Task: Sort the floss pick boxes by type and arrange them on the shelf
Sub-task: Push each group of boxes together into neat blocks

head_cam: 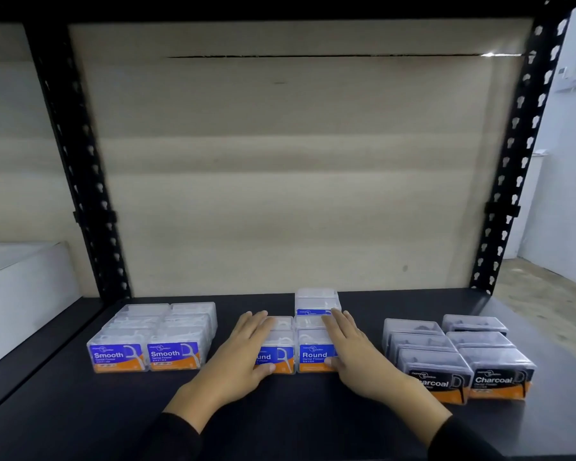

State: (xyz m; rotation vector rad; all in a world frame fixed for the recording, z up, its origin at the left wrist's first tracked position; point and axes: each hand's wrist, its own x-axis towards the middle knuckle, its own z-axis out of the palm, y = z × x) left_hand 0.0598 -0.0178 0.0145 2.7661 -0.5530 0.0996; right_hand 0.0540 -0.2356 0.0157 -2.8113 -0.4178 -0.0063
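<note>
A dark shelf board (80, 410) fills the lower half of the view, with a pale beige backing panel (280, 161) behind it and a black perforated upright (80, 161) at each side. The floss pick boxes sit on the board in three groups, all labels facing the viewer.

At 8 o'clock are the Smooth boxes (153, 337), clear with blue and orange labels, in two touching columns. At 6 o'clock are the Round boxes (315, 356), also in two touching columns; the right column runs one box further back, ending in the rear Round box (316, 301). At 4 o'clock are the Charcoal boxes (459, 354), with black labels, in two columns side by side.

The left hand (246, 347) lies flat on top of the left Round column, fingers straight and close together, thumb against the front label. The right hand (350, 351) rests along the right edge of the right Round column in the same way, fingers straight and together, thumb on the front face. Both arms wear black sleeves (173, 437)
</note>
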